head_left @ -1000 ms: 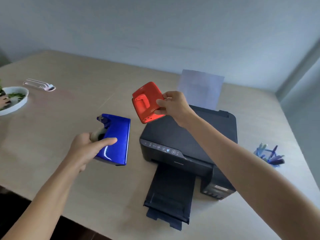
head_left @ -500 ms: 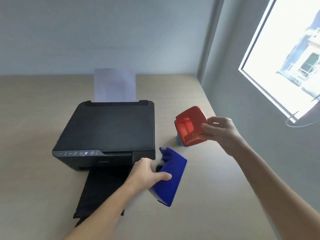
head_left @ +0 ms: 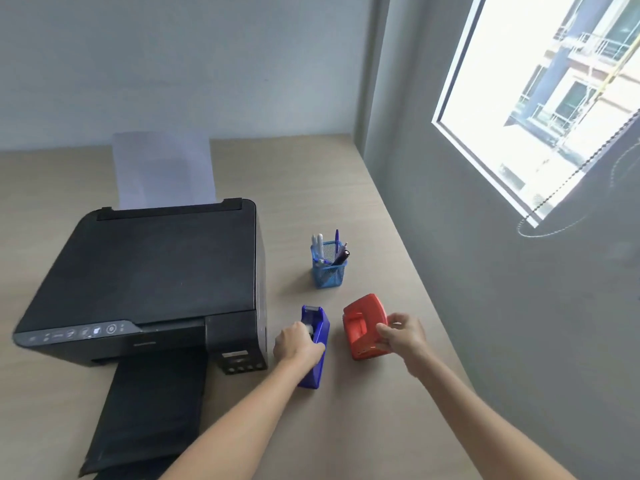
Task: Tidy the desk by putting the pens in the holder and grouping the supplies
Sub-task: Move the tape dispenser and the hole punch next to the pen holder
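Observation:
A blue mesh pen holder stands on the wooden desk right of the printer, with several pens sticking out of it. In front of it a blue tape dispenser rests on the desk, gripped from the left by my left hand. Beside it to the right sits a red hole punch, held at its right side by my right hand. Both items lie close together, a small gap between them.
A black printer with paper in its rear feed and an extended output tray fills the desk's left. A grey wall with a window borders the desk on the right.
My view swung right, from the desk's left side to its right end. Both hands carried the tape dispenser and the hole punch past the printer and lowered them onto the desk in front of the pen holder.

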A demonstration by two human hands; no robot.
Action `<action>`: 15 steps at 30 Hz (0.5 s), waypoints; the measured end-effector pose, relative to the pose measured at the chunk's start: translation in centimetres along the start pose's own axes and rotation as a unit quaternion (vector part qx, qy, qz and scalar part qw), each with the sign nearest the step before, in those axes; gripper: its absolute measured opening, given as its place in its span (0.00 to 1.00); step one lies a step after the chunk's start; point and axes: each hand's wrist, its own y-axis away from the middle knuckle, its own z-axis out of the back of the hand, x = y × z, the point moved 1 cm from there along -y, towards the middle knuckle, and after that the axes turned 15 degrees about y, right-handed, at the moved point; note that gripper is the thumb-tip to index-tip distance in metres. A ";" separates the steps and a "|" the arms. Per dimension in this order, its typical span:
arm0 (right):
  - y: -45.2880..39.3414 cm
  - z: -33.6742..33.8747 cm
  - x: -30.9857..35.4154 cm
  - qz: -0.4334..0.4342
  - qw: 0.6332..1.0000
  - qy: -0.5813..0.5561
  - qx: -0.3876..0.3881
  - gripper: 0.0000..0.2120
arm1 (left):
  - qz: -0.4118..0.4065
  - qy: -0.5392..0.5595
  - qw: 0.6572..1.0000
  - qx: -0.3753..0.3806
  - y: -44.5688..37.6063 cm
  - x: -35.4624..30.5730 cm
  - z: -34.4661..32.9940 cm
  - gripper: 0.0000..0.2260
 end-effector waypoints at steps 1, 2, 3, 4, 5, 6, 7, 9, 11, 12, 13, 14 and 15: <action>-0.4 -0.7 -0.4 -0.003 1.000 0.001 -0.003 0.04 | 0.004 -0.003 1.000 -0.006 -0.4 -0.2 -0.4 0.07; -0.6 -1.2 -0.6 -0.007 1.000 0.006 -0.002 0.04 | 0.010 -0.009 1.000 -0.009 -0.8 -0.3 -1.0 0.14; -1.0 -1.7 -0.9 -0.004 1.000 0.009 -0.006 0.04 | 0.015 -0.007 1.000 -0.012 -1.1 -0.6 -1.4 0.20; -1.2 -2.0 -1.0 -0.008 1.000 0.019 -0.007 0.04 | 0.024 -0.005 1.000 -0.013 -1.4 -0.8 -1.7 0.24; -1.5 -2.3 -1.3 -0.008 1.000 0.021 -0.011 0.03 | 0.033 0.000 0.999 -0.013 -1.5 -1.1 -2.0 0.27; -1.6 -2.5 -1.4 -0.010 1.000 0.024 -0.014 0.03 | 0.039 0.002 0.999 -0.013 -1.6 -1.3 -2.2 0.29; -1.9 -2.7 -1.6 -0.009 1.000 0.022 -0.018 0.03 | 0.042 0.004 0.999 -0.013 -1.8 -1.4 -2.4 0.30; -1.8 -2.7 -1.5 -0.008 0.999 0.026 -0.025 0.02 | 0.050 0.009 0.999 -0.014 -1.8 -1.8 -2.6 0.30; -1.9 -2.6 -1.6 -0.004 0.999 0.024 -0.022 0.02 | 0.056 0.019 0.998 -0.016 -2.0 -1.9 -2.7 0.31; -1.9 -2.6 -1.7 -0.005 0.999 0.033 -0.010 0.02 | 0.058 0.013 0.998 -0.010 -2.1 -1.9 -2.6 0.31; -1.9 -2.6 -1.7 -0.005 0.999 0.033 -0.002 0.01 | 0.060 0.015 0.998 -0.004 -2.2 -1.8 -2.6 0.31; -1.5 -2.5 -1.5 -0.005 0.999 0.044 0.004 0.04 | 0.060 0.019 0.998 -0.002 -2.2 -1.9 -2.5 0.32; -1.5 -2.5 -1.5 0.002 0.998 0.060 0.004 0.08 | 0.057 0.023 0.998 -0.003 -2.1 -1.9 -2.5 0.34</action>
